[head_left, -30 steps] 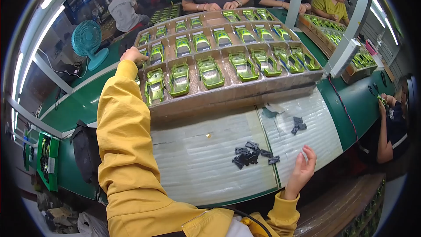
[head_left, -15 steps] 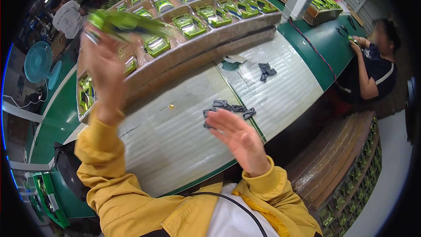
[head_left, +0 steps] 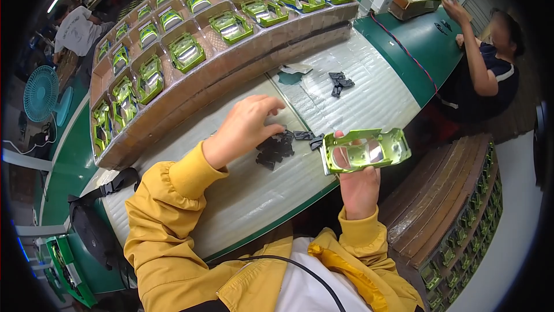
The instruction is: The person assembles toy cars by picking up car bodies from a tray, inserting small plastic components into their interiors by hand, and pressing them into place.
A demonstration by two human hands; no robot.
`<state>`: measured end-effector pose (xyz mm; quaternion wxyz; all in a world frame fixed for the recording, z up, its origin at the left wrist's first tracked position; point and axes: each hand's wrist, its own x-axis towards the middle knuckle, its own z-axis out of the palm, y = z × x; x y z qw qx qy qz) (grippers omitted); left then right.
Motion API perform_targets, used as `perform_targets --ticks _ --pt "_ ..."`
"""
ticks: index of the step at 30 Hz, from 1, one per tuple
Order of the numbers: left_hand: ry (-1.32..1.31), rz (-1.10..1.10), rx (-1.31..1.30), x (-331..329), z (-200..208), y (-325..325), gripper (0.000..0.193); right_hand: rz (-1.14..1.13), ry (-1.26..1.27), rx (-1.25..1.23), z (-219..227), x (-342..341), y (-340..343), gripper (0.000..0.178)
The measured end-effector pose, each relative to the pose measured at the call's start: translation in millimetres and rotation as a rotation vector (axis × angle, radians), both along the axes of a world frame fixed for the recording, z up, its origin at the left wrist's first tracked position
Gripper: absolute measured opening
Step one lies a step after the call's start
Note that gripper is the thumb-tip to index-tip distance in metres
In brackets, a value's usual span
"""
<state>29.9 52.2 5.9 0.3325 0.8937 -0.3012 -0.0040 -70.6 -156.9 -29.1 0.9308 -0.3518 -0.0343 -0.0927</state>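
A bright green toy car body shell (head_left: 369,151) rests in my right hand (head_left: 360,188), its hollow inside facing up and a clear window piece in its middle. My fingers hold it from below, just past the table's near edge. To the left, my left hand (head_left: 248,124) hovers at a pile of small black plastic parts (head_left: 273,151). Its thumb and forefinger are apart, with nothing visible between them. A few more black parts (head_left: 309,136) lie between the pile and the shell.
A large cardboard box (head_left: 231,61) with dividers holds several green car shells across the far side. More black parts (head_left: 339,83) and a torn scrap (head_left: 296,68) lie farther back. Stacked trays (head_left: 444,196) stand at right. A co-worker (head_left: 490,61) sits at the far right.
The green shell, earlier in my raised left hand over the box, is now in my right hand. My left hand has come down to the black parts. The co-worker's arm has risen.
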Motion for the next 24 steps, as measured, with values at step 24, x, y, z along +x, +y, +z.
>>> perform_targets --ticks 24 --pt "0.391 0.063 -0.366 -37 30 -32 0.010 0.147 0.113 -0.309 0 0 51 0.064"
